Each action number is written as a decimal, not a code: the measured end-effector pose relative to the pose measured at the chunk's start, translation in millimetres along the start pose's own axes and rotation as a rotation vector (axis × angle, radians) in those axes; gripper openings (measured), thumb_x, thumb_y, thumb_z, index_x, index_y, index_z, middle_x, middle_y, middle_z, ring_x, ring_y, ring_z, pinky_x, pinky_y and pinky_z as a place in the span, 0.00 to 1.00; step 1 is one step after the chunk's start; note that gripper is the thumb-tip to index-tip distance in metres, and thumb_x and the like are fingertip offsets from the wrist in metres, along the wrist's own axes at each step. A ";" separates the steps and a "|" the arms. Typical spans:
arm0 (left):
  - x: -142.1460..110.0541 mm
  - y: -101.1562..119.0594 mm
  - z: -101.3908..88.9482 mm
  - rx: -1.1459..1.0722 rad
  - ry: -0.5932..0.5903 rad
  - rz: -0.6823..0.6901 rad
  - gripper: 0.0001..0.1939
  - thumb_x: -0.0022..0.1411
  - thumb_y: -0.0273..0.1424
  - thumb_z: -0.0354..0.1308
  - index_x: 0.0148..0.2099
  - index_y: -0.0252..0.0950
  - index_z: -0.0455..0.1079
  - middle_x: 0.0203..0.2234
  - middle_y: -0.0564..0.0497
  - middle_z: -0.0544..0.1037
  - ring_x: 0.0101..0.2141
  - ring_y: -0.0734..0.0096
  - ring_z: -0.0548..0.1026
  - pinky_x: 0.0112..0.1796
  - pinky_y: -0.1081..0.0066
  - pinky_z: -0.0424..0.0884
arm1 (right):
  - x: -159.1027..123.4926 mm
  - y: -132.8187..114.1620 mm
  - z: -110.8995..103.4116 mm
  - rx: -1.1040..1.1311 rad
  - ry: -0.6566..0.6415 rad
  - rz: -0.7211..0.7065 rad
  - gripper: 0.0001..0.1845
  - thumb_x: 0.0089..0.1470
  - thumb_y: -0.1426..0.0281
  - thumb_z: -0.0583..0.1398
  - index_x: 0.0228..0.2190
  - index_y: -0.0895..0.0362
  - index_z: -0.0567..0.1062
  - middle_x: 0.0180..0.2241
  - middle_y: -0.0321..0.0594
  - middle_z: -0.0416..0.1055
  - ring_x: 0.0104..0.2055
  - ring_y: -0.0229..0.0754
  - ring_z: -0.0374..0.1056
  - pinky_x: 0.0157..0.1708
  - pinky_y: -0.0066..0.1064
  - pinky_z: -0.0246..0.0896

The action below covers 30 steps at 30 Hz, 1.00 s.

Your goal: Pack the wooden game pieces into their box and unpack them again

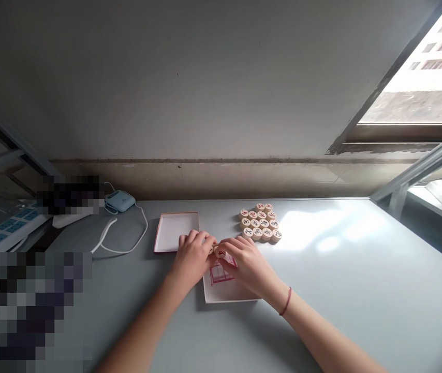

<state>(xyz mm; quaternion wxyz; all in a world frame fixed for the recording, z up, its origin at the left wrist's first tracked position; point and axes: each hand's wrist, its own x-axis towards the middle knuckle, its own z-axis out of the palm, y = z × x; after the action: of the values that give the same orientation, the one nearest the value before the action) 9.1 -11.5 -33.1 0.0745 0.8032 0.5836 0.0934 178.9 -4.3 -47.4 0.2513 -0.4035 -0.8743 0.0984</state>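
Note:
Two round wooden Chinese chess pieces show between my hands, above an open white box (231, 296). My right hand (246, 261) pinches one chess piece (220, 253) with red writing between thumb and fingers. At its left, my left hand (194, 255) has curled fingers around another chess piece (210, 250), mostly hidden. Under my hands, a sheet with red-pink grid lines (221, 273) lies in the box. Behind my right hand stands a block of several chess pieces (260, 223), set in close rows with characters facing up.
A shallow white tray or lid (176, 228) with a red edge lies behind my left hand. Farther left are a light-blue device (120, 201), a looping white cable (143, 228) and a power strip (7, 225). The wall closes the desk's far side.

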 end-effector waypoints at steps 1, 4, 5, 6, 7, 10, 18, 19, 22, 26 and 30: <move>-0.3 0.6 0.1 -0.003 -0.001 -0.004 0.05 0.64 0.31 0.54 0.42 0.42 0.69 0.41 0.51 0.75 0.44 0.62 0.68 0.40 0.64 0.59 | -0.2 -0.2 1.0 -0.011 0.000 -0.006 0.03 0.59 0.71 0.58 0.34 0.54 0.73 0.34 0.41 0.75 0.34 0.42 0.66 0.37 0.34 0.58; -1.6 1.6 -0.4 -0.011 -0.004 -0.005 0.06 0.64 0.29 0.54 0.43 0.42 0.69 0.41 0.51 0.75 0.44 0.62 0.68 0.40 0.64 0.58 | -0.9 0.9 3.3 -0.030 -0.003 -0.027 0.05 0.59 0.73 0.57 0.35 0.54 0.73 0.36 0.41 0.74 0.34 0.42 0.66 0.37 0.34 0.58; -2.0 1.7 -0.7 -0.014 -0.008 -0.004 0.07 0.63 0.29 0.54 0.43 0.43 0.69 0.41 0.51 0.75 0.44 0.62 0.68 0.41 0.64 0.58 | -1.2 1.5 3.9 -0.039 -0.004 -0.038 0.05 0.59 0.73 0.56 0.36 0.54 0.73 0.36 0.41 0.74 0.34 0.42 0.65 0.36 0.34 0.58; -2.4 1.6 -1.0 -0.019 -0.011 -0.002 0.08 0.63 0.29 0.54 0.44 0.43 0.69 0.41 0.51 0.75 0.45 0.62 0.68 0.41 0.64 0.58 | -1.4 2.1 4.6 -0.053 -0.004 -0.049 0.06 0.59 0.74 0.56 0.36 0.54 0.73 0.37 0.41 0.73 0.35 0.42 0.65 0.36 0.33 0.58; -2.7 1.6 -1.3 -0.024 -0.013 0.000 0.08 0.63 0.28 0.54 0.45 0.43 0.69 0.41 0.51 0.76 0.45 0.62 0.68 0.41 0.63 0.58 | -1.7 2.6 5.1 -0.070 -0.005 -0.057 0.07 0.59 0.75 0.55 0.37 0.54 0.73 0.37 0.41 0.72 0.35 0.42 0.64 0.36 0.33 0.58; -2.8 1.0 -1.4 -0.032 -0.014 0.003 0.09 0.63 0.27 0.53 0.45 0.43 0.69 0.40 0.51 0.76 0.45 0.62 0.68 0.41 0.63 0.58 | -2.4 3.2 6.1 -0.138 -0.013 -0.060 0.08 0.59 0.76 0.55 0.37 0.54 0.72 0.35 0.42 0.70 0.34 0.43 0.62 0.34 0.33 0.58; -2.9 0.9 0.2 -0.027 -0.002 0.022 0.08 0.65 0.26 0.52 0.42 0.42 0.70 0.37 0.52 0.76 0.43 0.64 0.69 0.40 0.64 0.56 | -1.6 2.3 6.7 -0.214 -0.027 -0.022 0.07 0.61 0.74 0.52 0.35 0.56 0.70 0.28 0.40 0.70 0.30 0.43 0.60 0.32 0.33 0.53; -3.0 0.8 0.3 -0.027 -0.001 0.023 0.08 0.65 0.26 0.52 0.42 0.42 0.70 0.37 0.52 0.76 0.43 0.64 0.69 0.40 0.64 0.56 | -1.6 2.4 7.4 -0.207 -0.027 -0.025 0.07 0.61 0.74 0.52 0.35 0.56 0.70 0.27 0.40 0.70 0.29 0.43 0.60 0.31 0.33 0.53; -3.0 0.4 0.7 -0.028 -0.004 0.026 0.08 0.65 0.26 0.52 0.42 0.42 0.70 0.37 0.52 0.76 0.43 0.65 0.69 0.41 0.64 0.56 | -1.7 2.7 9.8 -0.191 -0.025 -0.020 0.06 0.61 0.74 0.53 0.35 0.55 0.70 0.26 0.39 0.70 0.29 0.43 0.61 0.31 0.32 0.52; -3.1 0.2 -0.2 -0.036 -0.013 0.027 0.08 0.64 0.27 0.52 0.43 0.42 0.70 0.38 0.52 0.76 0.43 0.64 0.69 0.41 0.63 0.56 | -1.9 2.8 9.5 -0.172 -0.038 0.003 0.06 0.61 0.74 0.53 0.36 0.55 0.70 0.27 0.39 0.71 0.29 0.43 0.61 0.32 0.33 0.54; -3.7 1.6 -2.1 -0.039 -0.025 0.018 0.07 0.66 0.31 0.52 0.44 0.43 0.70 0.39 0.51 0.76 0.44 0.63 0.69 0.41 0.63 0.56 | -1.6 2.5 2.0 -0.080 -0.083 0.049 0.07 0.57 0.74 0.57 0.39 0.54 0.70 0.30 0.39 0.73 0.32 0.44 0.64 0.33 0.33 0.57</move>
<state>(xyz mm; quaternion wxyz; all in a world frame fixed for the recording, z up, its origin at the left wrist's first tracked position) 9.0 -15.5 -30.9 0.0967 0.8080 0.5733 0.0955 180.3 -3.8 -50.7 0.1958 -0.4300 -0.8771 0.0861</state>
